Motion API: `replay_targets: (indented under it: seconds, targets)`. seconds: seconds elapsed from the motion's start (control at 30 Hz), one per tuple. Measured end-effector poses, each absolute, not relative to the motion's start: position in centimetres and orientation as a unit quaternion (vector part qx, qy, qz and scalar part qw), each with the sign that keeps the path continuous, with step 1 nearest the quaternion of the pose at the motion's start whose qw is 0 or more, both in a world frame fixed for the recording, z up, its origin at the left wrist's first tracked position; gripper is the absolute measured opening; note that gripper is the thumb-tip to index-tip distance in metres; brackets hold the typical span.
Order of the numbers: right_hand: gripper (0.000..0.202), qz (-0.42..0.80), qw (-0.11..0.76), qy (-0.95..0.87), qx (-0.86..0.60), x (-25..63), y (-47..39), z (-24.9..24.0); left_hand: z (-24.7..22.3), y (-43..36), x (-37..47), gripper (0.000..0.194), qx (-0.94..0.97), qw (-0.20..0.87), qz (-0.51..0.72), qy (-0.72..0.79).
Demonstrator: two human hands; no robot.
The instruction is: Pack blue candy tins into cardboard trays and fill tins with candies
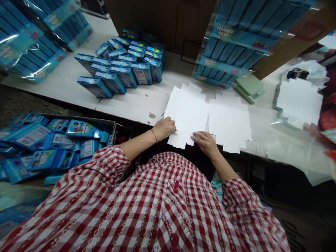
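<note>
A flat white die-cut carton blank (187, 112) lies at the near edge of the white table (131, 103), blank side up. My left hand (164, 128) pinches its left edge with curled fingers. My right hand (206, 142) rests flat on the blank's lower edge, fingers spread. A second white blank (229, 120) lies just to the right, touching the first. Both sleeves are red and white check.
Folded blue cartons (123, 66) stand in rows at the back left. Shrink-wrapped blue packs (231, 42) lean behind. A pale green scale (249, 87) sits right of centre. More white blanks (299, 101) lie at far right. A box of loose blue cartons (47, 147) is below left.
</note>
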State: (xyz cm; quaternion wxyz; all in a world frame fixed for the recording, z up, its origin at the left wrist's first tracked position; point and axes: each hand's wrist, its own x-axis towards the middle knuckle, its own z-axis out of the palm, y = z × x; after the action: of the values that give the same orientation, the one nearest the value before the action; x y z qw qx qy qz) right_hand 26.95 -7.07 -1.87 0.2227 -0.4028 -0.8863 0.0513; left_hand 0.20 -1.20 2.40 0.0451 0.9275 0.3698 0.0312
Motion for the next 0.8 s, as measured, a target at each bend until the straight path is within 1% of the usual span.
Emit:
replay_targets:
  seconds: [0.1, 0.17, 0.3, 0.4, 0.5, 0.63, 0.7, 0.8]
  targets:
    - [0.021, 0.086, 0.272, -0.859, -0.424, 26.2, -6.4, -0.9, 2.5, -1.4, 0.6, 0.022, 0.930, 0.044, 0.012, 0.366]
    - [0.018, 0.097, 0.287, -0.843, -0.443, 25.6, -5.7, 0.2, 2.7, -1.5, 1.0, 0.021, 0.932, 0.038, -0.006, 0.361]
    - [0.020, 0.145, 0.262, -0.839, -0.455, 25.1, -4.1, 2.0, 3.4, -1.3, 1.3, 0.021, 0.939, 0.028, -0.031, 0.342]
    - [0.021, 0.181, 0.235, -0.853, -0.430, 25.8, -3.9, 1.6, 3.8, -1.3, 1.2, 0.020, 0.944, 0.036, -0.048, 0.324]
    - [0.023, 0.130, 0.211, -0.880, -0.405, 26.4, -5.0, 0.3, 4.2, -1.7, 1.3, 0.019, 0.944, 0.052, -0.062, 0.319]
    - [0.030, 0.046, 0.151, -0.918, -0.364, 26.7, -6.7, -1.1, 4.5, -2.3, 1.8, 0.017, 0.941, 0.058, -0.087, 0.321]
    - [0.031, 0.032, 0.131, -0.928, -0.348, 26.7, -6.9, -1.3, 4.8, -2.4, 2.0, 0.017, 0.938, 0.064, -0.098, 0.326]
    - [0.033, 0.058, 0.127, -0.934, -0.328, 26.8, -6.3, -1.1, 5.1, -2.3, 2.2, 0.019, 0.934, 0.072, -0.109, 0.333]
